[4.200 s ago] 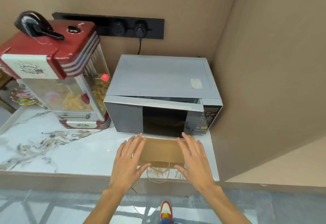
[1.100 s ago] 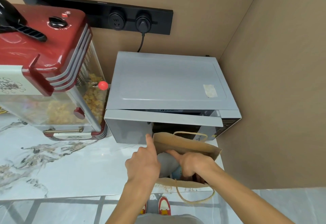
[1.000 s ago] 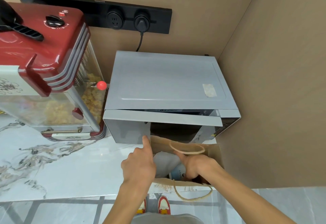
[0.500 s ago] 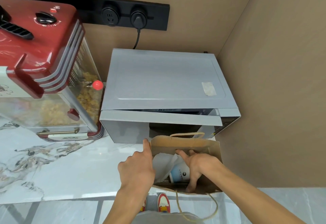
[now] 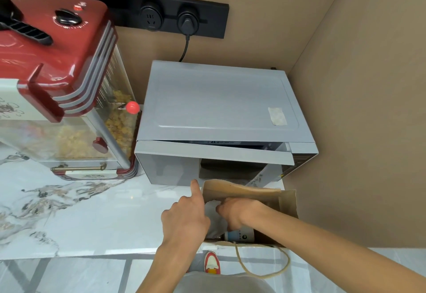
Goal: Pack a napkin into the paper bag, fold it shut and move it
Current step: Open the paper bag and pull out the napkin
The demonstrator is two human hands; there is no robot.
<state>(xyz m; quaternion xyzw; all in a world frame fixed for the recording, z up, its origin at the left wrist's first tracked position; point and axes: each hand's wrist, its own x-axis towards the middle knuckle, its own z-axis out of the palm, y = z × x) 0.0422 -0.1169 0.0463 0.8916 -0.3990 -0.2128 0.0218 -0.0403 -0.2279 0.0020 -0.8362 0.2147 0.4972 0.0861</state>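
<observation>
A brown paper bag (image 5: 287,202) stands open at the front right of the marble counter, just before the microwave. My left hand (image 5: 185,217) grips the bag's left rim, index finger pointing up along it. My right hand (image 5: 237,212) reaches down into the bag, fingers closed on a white napkin (image 5: 213,211) lying against the left inner wall. Below the napkin sits a white and blue cup (image 5: 241,235). One cord handle (image 5: 265,267) hangs over the counter's front edge.
A grey microwave (image 5: 219,108) with its door slightly ajar stands right behind the bag. A red popcorn machine (image 5: 60,73) stands at the left. A brown wall (image 5: 368,108) closes the right side. The marble counter (image 5: 80,214) stretches left of the bag.
My right hand has moved from the cup to the napkin, pressing it inside the bag. The bag's far rim has bent down and its far handle is out of sight. My left hand stays on the rim.
</observation>
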